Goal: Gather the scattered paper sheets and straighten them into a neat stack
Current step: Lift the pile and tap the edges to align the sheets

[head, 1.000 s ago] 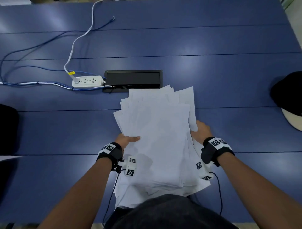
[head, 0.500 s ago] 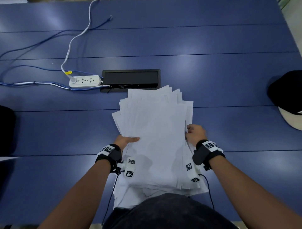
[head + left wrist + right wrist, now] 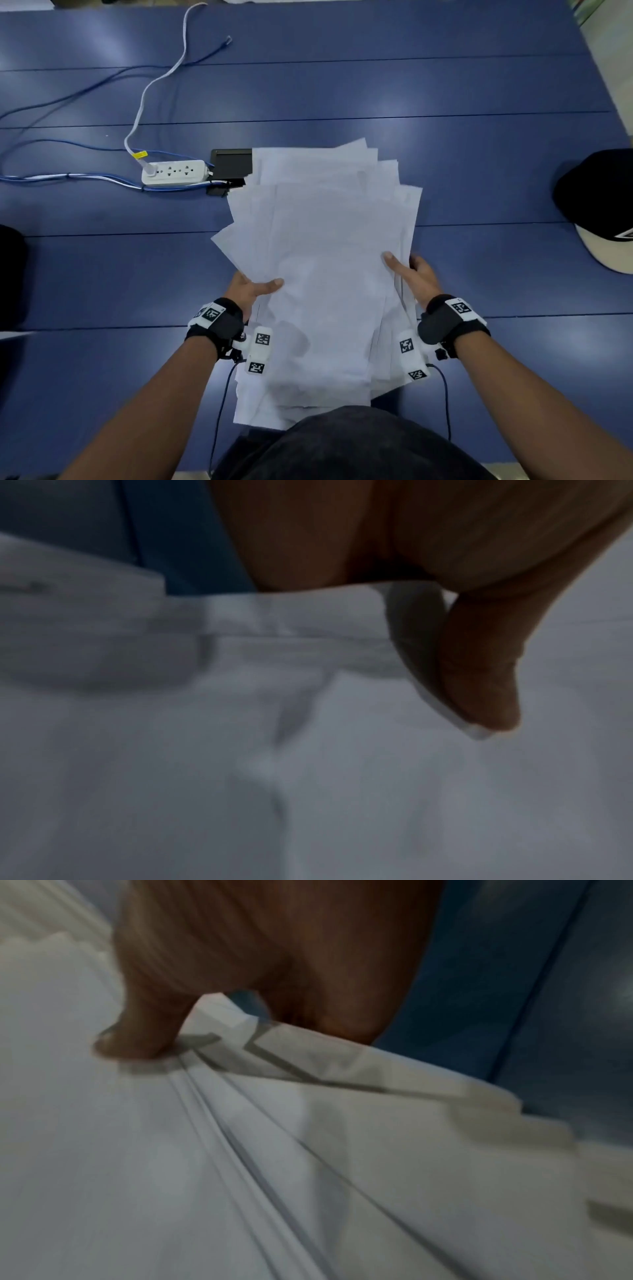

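A thick, fanned bundle of white paper sheets [image 3: 325,260] is held over the blue table [image 3: 479,240], its far edges splayed and uneven. My left hand [image 3: 251,289] grips the bundle's left edge, thumb on top and fingers hidden beneath. My right hand [image 3: 409,275] grips the right edge the same way. The left wrist view shows the left thumb [image 3: 479,674] pressing on the paper sheets [image 3: 308,777]. In the right wrist view the right thumb [image 3: 137,1039] pins the staggered paper sheets [image 3: 274,1150].
A white power strip [image 3: 174,172] with white and blue cables lies at the back left. A black cable hatch [image 3: 231,164] is partly covered by the papers. A black and cream cap [image 3: 599,209] rests at the right edge. A dark object [image 3: 10,274] sits at the left edge.
The bundle has been lifted and pushed forward, now covering much of the hatch. My right hand has shifted inward, its thumb now on top of the sheets. The right-hand sheets are drawn closer in.
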A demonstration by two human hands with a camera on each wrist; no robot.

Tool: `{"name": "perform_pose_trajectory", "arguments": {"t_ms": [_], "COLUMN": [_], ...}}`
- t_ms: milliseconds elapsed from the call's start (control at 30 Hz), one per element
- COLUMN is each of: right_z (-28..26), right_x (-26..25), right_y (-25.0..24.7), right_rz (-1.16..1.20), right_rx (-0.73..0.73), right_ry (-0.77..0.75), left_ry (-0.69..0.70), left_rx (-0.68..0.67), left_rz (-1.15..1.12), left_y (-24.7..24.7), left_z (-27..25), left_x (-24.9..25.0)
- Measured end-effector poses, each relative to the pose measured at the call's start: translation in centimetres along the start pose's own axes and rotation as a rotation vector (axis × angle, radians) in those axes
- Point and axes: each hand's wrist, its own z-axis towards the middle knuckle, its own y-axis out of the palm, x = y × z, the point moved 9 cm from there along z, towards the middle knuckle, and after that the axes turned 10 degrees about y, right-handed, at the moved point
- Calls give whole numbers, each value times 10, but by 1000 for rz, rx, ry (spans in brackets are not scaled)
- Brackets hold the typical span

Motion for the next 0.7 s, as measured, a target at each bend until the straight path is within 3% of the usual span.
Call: {"name": "perform_pose_trajectory", "arguments": {"t_ms": [100, 233, 367, 600, 700], "right_z": [-5, -9, -16, -78, -110], "right_x": [-13, -36, -47, -141, -184], "right_y": [13, 27, 35, 13, 8], "right_rz": [13, -183, -225, 9, 97], "right_rx": [-163, -164, -183, -41, -4], "right_ry": [9, -78, -121, -492, -639], "left_ry": [7, -37, 92, 440, 521], "left_rx": [-89, -196, -89, 40, 98], "left_rz": [-45, 38, 220, 26, -134], "left_y": [7, 24, 20, 22, 27], "left_z": [0, 5, 13, -4, -16], "left_x": [22, 36, 56, 162, 204]}}
